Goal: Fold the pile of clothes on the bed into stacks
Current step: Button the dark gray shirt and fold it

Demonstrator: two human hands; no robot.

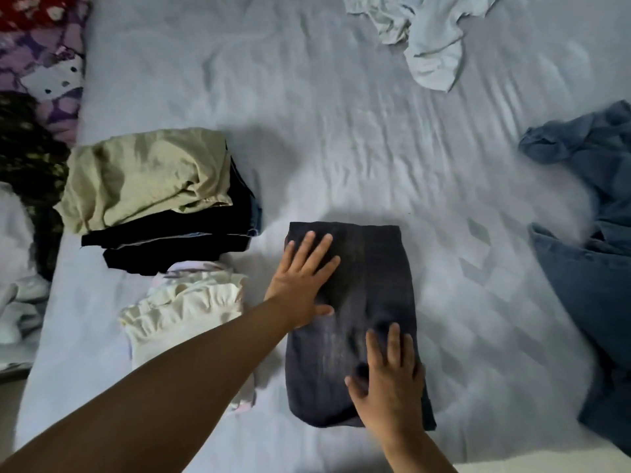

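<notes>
A dark grey folded garment [358, 302] lies flat on the pale bed sheet [341, 148], a little right of the middle of the near half of the bed. It is folded into a long rectangle whose long axis runs away from the person, one short edge at the far end and the other, slightly rounded, at the near end; it leans a touch to the right toward the near end.

The left hand [304, 281] rests palm down on the far left part of the garment, fingers [317, 247] straight and spread, thumb lying across the cloth. The right hand [389, 380] lies flat on the near right corner, fingers straight and slightly apart, holding nothing.

Just left of the garment sits a cream ruffled piece [184, 312]. Beyond that stands a stack with an olive-beige garment [146, 179] on top of black folded clothes [170, 240]. At the far left edge are a purple patterned fabric [44, 63] and a dark patterned cloth [30, 158].

Well apart on the right lies an unfolded blue garment [594, 261], crumpled. At the far edge, right of centre, lies a crumpled pale blue garment [426, 39].
</notes>
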